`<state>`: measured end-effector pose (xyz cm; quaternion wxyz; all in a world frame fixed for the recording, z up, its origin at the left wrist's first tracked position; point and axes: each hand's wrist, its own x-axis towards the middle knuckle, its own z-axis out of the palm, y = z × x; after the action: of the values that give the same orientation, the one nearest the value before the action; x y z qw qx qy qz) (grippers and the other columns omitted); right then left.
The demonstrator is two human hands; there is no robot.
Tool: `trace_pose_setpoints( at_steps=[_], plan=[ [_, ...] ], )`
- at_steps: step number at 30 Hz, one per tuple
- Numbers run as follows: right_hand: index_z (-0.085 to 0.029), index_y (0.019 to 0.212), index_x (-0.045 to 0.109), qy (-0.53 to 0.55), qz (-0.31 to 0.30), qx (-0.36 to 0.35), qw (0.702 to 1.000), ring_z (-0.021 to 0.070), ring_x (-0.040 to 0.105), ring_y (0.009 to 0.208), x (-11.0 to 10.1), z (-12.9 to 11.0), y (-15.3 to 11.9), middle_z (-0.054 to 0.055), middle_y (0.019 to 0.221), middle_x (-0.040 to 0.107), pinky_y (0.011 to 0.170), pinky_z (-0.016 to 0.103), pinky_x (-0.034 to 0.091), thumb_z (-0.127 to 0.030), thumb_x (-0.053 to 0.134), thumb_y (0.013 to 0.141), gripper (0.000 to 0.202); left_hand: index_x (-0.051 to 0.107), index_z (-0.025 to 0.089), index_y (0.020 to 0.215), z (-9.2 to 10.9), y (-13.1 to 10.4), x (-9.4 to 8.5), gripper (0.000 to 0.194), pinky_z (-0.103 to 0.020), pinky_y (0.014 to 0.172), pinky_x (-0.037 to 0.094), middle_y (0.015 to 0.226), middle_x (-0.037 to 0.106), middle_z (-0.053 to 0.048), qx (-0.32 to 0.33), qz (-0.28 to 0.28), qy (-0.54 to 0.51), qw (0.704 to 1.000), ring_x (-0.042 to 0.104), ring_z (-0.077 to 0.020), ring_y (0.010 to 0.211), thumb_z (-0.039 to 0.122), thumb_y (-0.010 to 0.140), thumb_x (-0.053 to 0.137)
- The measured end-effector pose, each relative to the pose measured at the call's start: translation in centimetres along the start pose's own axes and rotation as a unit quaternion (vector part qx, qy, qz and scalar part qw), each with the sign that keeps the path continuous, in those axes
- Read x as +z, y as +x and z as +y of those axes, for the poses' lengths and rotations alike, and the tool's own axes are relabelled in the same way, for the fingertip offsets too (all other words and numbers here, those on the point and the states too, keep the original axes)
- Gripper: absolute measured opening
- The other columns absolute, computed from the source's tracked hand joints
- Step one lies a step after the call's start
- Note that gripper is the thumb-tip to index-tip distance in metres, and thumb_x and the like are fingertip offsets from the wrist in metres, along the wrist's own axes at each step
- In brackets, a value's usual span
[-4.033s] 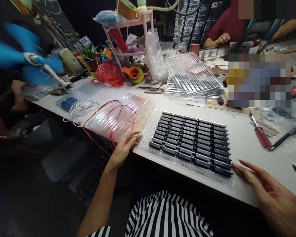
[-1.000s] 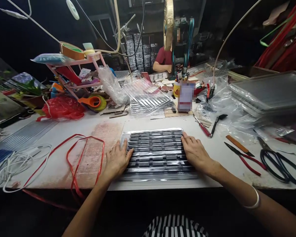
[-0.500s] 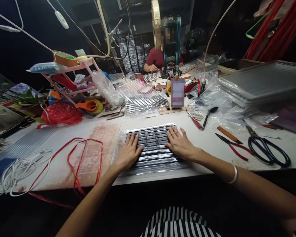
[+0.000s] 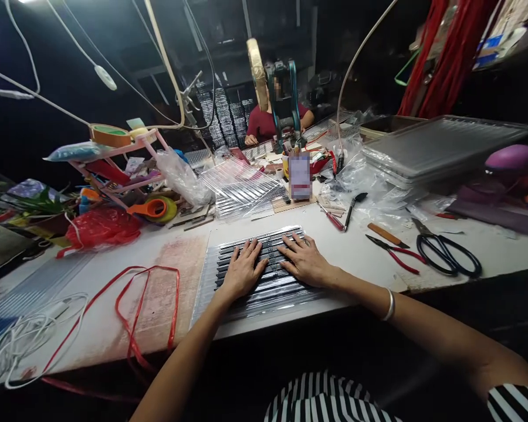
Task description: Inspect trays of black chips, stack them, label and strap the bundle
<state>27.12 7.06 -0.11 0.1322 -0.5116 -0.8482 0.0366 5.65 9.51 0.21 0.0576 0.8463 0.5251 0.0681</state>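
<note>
A clear ridged plastic tray [image 4: 203,291] lies flat near the front edge of the white table, with several dark, thin strips [image 4: 270,265] lined up in its grooves. My left hand [image 4: 243,269] rests palm down on the left part of the strips, fingers spread. On their right part lies my right hand [image 4: 305,261], also flat with the fingers apart. Neither hand grips anything. My palms hide some of the strips. What the strips are, I cannot make out.
Red plastic ribbon [image 4: 176,305] and a coiled white cable [image 4: 22,346] lie to the left. Pliers [image 4: 396,253], scissors [image 4: 446,253] and a brush [image 4: 354,210] lie to the right. Stacked clear trays [image 4: 444,146] stand behind them. Across the table sits a person in a red top [image 4: 259,124].
Both hands have slid inward over the strips and are closer together, still flat. The camera view has turned slightly to the right.
</note>
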Motion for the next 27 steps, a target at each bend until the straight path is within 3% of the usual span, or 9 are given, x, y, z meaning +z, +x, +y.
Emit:
trace_pose_setpoints(
  at_steps=[5, 9, 12, 16, 18, 21, 24, 27],
  plan=[
    [-0.028, 0.138, 0.041, 0.037, -0.015, 0.092, 0.995, 0.0371, 0.011, 0.139, 0.3, -0.4, -1.6, 0.009, 0.152, 0.023, 0.103, 0.057, 0.022, -0.047, 0.034, 0.093, 0.05, 0.047, 0.019, 0.132, 0.5, 1.0, -0.2, 0.048, -0.052, 0.109, 0.019, 0.147, 0.034, -0.007, -0.011, 0.009, 0.008, 1.0, 0.021, -0.028, 0.139, 0.043, 0.093, 0.033],
    [-0.029, 0.138, 0.041, 0.053, -0.014, 0.106, 0.993, 0.0396, 0.015, 0.137, 0.0, -0.6, -2.3, 0.008, 0.152, 0.023, 0.103, 0.055, 0.025, -0.047, 0.036, 0.092, 0.05, 0.034, 0.021, 0.141, 0.1, 0.9, -0.5, 0.053, -0.052, 0.111, 0.014, 0.151, 0.026, -0.005, 0.004, -0.008, 0.005, 1.0, 0.016, -0.0272, 0.14, 0.044, 0.093, 0.03],
    [-0.027, 0.139, 0.04, 0.063, -0.009, 0.098, 0.993, 0.0367, 0.018, 0.137, -0.2, -0.3, -2.9, 0.007, 0.152, 0.022, 0.104, 0.051, 0.027, -0.043, 0.036, 0.093, 0.049, 0.03, 0.022, 0.143, -2.2, -2.0, -0.3, 0.057, -0.05, 0.111, 0.014, 0.151, 0.022, -0.007, -0.003, -0.024, 0.004, 1.0, 0.013, -0.0268, 0.14, 0.046, 0.092, 0.032],
    [-0.022, 0.14, 0.039, 0.075, 0.002, 0.079, 0.994, 0.0357, 0.017, 0.138, 0.0, 0.0, -3.3, 0.011, 0.152, 0.019, 0.106, 0.05, 0.025, -0.037, 0.034, 0.094, 0.049, 0.036, 0.008, 0.139, -6.3, -7.7, 0.3, 0.063, -0.049, 0.11, 0.021, 0.15, 0.019, -0.018, -0.151, 0.047, -0.055, 0.986, 0.016, -0.0293, 0.139, 0.047, 0.09, 0.033],
    [-0.021, 0.14, 0.039, 0.073, 0.002, 0.076, 0.994, 0.0379, 0.017, 0.137, 0.2, -0.1, -3.2, 0.013, 0.152, 0.019, 0.106, 0.052, 0.024, -0.035, 0.034, 0.094, 0.049, 0.036, 0.01, 0.139, -7.1, -9.8, 0.3, 0.062, -0.046, 0.109, 0.026, 0.151, 0.018, -0.018, -0.2, 0.078, -0.102, 0.971, 0.019, -0.0274, 0.138, 0.049, 0.091, 0.029],
    [-0.02, 0.14, 0.038, 0.07, -0.01, 0.07, 0.995, 0.0382, 0.018, 0.137, -0.1, 0.2, -3.1, 0.015, 0.152, 0.018, 0.105, 0.053, 0.024, -0.031, 0.034, 0.094, 0.048, 0.042, 0.01, 0.137, -6.5, -11.7, -0.1, 0.065, -0.045, 0.109, 0.029, 0.146, 0.033, -0.018, -0.246, 0.095, -0.134, 0.955, 0.028, -0.0273, 0.135, 0.053, 0.089, 0.035],
    [-0.017, 0.14, 0.04, 0.066, -0.036, 0.048, 0.996, 0.0349, 0.024, 0.136, -1.3, 1.2, -3.8, 0.018, 0.15, 0.02, 0.105, 0.05, 0.028, -0.028, 0.035, 0.094, 0.047, 0.048, 0.017, 0.133, -6.1, -14.0, -0.1, 0.057, -0.045, 0.107, 0.033, 0.138, 0.046, -0.011, -0.203, 0.073, -0.121, 0.969, 0.035, -0.0271, 0.132, 0.049, 0.087, 0.043],
    [-0.016, 0.137, 0.043, 0.069, -0.062, 0.019, 0.996, 0.032, 0.03, 0.134, -2.9, 2.3, -5.6, 0.02, 0.148, 0.026, 0.104, 0.049, 0.031, -0.02, 0.036, 0.092, 0.046, 0.044, 0.032, 0.135, -6.8, -17.7, 1.1, 0.044, -0.042, 0.102, 0.042, 0.135, 0.051, 0.001, -0.075, 0.063, -0.095, 0.991, 0.042, -0.0229, 0.128, 0.032, 0.091, 0.039]
  ],
)
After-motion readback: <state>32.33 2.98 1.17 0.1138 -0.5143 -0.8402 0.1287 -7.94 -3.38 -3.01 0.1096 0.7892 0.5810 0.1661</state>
